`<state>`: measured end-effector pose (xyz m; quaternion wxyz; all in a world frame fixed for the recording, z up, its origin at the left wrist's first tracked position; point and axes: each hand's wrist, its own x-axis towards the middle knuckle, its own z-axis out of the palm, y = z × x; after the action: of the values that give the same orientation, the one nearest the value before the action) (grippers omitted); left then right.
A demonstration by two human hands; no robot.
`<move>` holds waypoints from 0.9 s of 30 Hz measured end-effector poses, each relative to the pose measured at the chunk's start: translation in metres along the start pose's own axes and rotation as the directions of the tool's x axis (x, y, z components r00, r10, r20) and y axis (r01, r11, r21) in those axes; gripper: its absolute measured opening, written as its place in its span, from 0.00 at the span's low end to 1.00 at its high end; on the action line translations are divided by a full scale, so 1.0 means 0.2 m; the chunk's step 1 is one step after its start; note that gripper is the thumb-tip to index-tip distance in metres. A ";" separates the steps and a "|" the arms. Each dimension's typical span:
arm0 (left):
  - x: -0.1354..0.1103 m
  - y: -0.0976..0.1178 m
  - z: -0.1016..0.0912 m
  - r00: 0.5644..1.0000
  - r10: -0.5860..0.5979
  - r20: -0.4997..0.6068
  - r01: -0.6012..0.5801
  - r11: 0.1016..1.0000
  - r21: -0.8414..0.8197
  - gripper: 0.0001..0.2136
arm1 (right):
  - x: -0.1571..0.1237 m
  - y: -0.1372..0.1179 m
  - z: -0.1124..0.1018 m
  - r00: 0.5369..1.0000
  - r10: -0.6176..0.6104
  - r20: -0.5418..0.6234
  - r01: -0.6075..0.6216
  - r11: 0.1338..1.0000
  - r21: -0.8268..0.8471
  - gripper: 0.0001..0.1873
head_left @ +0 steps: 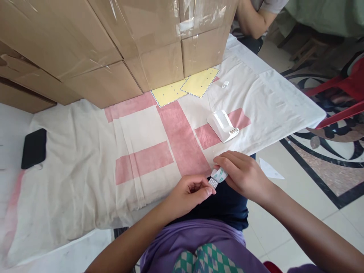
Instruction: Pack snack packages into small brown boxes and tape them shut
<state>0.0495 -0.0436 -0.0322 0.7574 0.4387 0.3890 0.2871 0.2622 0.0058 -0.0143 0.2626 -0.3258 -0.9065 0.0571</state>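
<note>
My left hand (191, 194) is closed, its thumb and fingertips pinching a small grey-and-white patterned piece (212, 183). Just beside it, my right hand (245, 172) grips a white strip with green print (219, 175) between thumb and fingers. The strip and the patterned piece meet or overlap; I cannot tell whether they are joined. Both hands are over my lap, at the near edge of the table (142, 129). Beyond my right hand, a white tape dispenser (221, 125) lies on the cloth. Farther back are two yellow scalloped cards (167, 93), one overlapping the other.
Stacked cardboard boxes (153, 64) line the table's far side. A small white object (225, 84) lies near the cards, and a black phone (34, 148) at the left. Another person's arm (253, 19) shows behind the boxes. A red chair (347, 91) stands at right.
</note>
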 end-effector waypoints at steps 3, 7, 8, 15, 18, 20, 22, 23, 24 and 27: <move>0.01 0.00 0.01 1.000 0.005 -0.025 -0.005 1.000 0.029 0.11 | 0.00 0.05 0.00 0.998 -0.059 0.007 0.059 0.990 -0.131 0.10; 0.02 0.02 0.02 0.999 0.011 -0.038 -0.010 0.999 0.039 0.12 | 0.02 0.12 -0.03 0.995 -0.084 0.046 0.093 0.965 -0.247 0.13; 0.03 0.02 0.02 0.999 0.016 -0.041 -0.014 0.999 0.035 0.12 | 0.03 0.14 -0.04 0.996 -0.075 0.046 0.085 0.960 -0.266 0.12; 0.09 0.03 0.04 0.995 0.063 -0.076 -0.063 0.998 -0.001 0.12 | 0.08 0.24 -0.05 0.999 0.035 0.021 -0.023 0.904 -0.427 0.16; 0.12 0.04 0.05 0.991 0.084 -0.106 -0.084 0.996 0.006 0.10 | 0.09 0.27 -0.06 0.994 0.111 0.006 -0.094 0.870 -0.484 0.16; 0.14 0.06 0.06 0.989 0.095 -0.113 -0.094 0.995 0.014 0.09 | 0.10 0.30 -0.07 0.989 0.145 0.014 -0.118 0.860 -0.497 0.17; 0.17 0.07 0.07 0.988 0.108 -0.111 -0.107 0.994 0.017 0.08 | 0.11 0.34 -0.09 0.986 0.161 0.036 -0.123 0.864 -0.489 0.20; 0.18 0.08 0.08 0.988 0.113 -0.109 -0.112 0.994 0.013 0.08 | 0.12 0.36 -0.10 0.986 0.162 0.045 -0.121 0.869 -0.481 0.22; 0.19 0.08 0.08 0.987 0.117 -0.106 -0.117 0.993 0.007 0.08 | 0.12 0.38 -0.11 0.985 0.165 0.050 -0.122 0.872 -0.475 0.23; 0.24 0.10 0.10 0.984 0.137 -0.116 -0.142 0.989 -0.033 0.09 | 0.15 0.43 -0.14 0.980 0.195 0.042 -0.151 0.862 -0.484 0.26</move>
<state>0.0900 -0.0067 -0.0240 0.7211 0.4322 0.3937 0.3718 0.3047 0.0896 0.0005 0.1268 -0.4576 -0.8703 -0.1309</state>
